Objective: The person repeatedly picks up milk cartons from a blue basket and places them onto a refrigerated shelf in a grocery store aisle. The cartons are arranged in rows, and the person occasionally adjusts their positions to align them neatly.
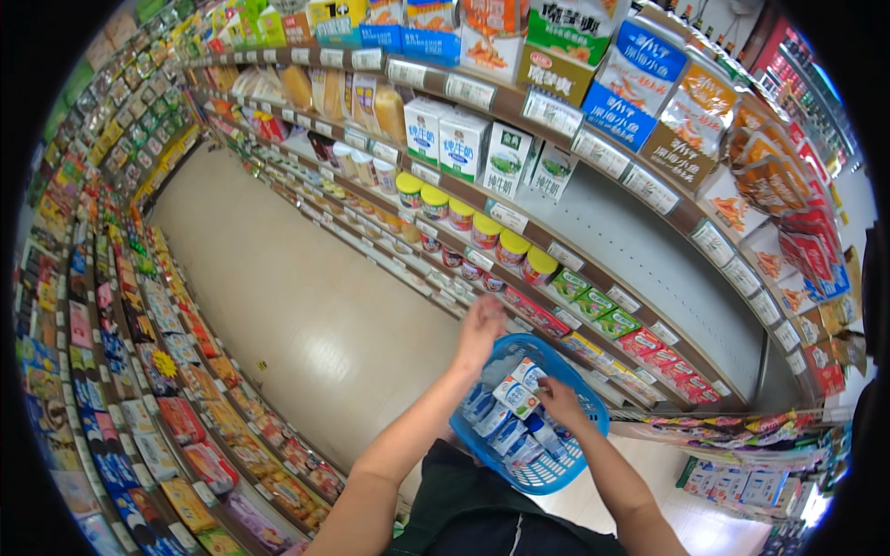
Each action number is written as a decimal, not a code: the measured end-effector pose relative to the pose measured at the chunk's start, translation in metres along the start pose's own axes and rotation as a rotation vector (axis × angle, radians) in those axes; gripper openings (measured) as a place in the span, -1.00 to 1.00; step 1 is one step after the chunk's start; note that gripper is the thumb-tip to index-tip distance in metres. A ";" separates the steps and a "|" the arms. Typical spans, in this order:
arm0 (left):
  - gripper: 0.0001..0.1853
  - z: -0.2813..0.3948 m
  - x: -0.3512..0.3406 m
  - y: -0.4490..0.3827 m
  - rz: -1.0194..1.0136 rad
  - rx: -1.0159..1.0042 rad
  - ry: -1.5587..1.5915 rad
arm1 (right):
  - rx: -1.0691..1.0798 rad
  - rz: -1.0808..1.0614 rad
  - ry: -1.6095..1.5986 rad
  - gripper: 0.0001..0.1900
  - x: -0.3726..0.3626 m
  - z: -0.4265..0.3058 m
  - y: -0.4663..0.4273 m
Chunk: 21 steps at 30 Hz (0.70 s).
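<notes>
A blue plastic shopping basket point(591, 455) is in front of me, filled with small milk cartons and other blue-and-white packs. My right hand point(560, 402) is inside the basket, its fingers at the edge of the white milk cartons point(516, 395); whether it grips one is hidden. My left hand point(483, 323) is raised just above the basket's far left rim, blurred, near the lower shelf with small jars. Large milk cartons point(462, 144) stand on a shelf beyond, above a row of yellow-lidded jars point(513, 244).
Store shelving point(500, 97) with price tags curves along the right, holding snack boxes, bread and drinks. More packed shelves point(160, 417) line the left. Between them runs the beige aisle floor point(292, 292). Milk packs point(737, 483) stand low at the right.
</notes>
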<state>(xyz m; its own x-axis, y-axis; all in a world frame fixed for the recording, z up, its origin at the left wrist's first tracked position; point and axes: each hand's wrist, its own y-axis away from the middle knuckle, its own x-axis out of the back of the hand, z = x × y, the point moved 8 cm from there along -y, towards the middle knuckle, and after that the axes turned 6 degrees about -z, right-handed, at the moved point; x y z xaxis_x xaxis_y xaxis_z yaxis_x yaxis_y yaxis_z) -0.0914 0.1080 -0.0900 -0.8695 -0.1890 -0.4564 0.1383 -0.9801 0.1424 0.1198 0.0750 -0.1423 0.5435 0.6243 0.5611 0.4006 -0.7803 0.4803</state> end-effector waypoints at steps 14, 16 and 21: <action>-0.47 0.217 -0.035 -0.104 0.130 -0.705 -0.728 | 0.513 0.685 -0.222 -0.45 0.141 -0.287 -0.084; -0.47 0.219 -0.040 -0.110 0.099 -0.708 -0.776 | 0.470 0.709 -0.173 -0.40 0.154 -0.292 -0.098; -0.47 0.221 -0.047 -0.112 0.133 -0.632 -0.805 | 0.421 0.631 -0.206 -0.39 0.162 -0.294 -0.114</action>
<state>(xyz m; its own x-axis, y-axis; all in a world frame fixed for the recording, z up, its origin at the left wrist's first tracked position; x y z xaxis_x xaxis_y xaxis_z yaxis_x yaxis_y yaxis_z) -0.1711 0.2403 0.1094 -0.8564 -0.4300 0.2858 0.2787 -0.8510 -0.4452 -0.0544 0.2756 0.0918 0.8705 0.0711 0.4870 0.1939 -0.9590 -0.2066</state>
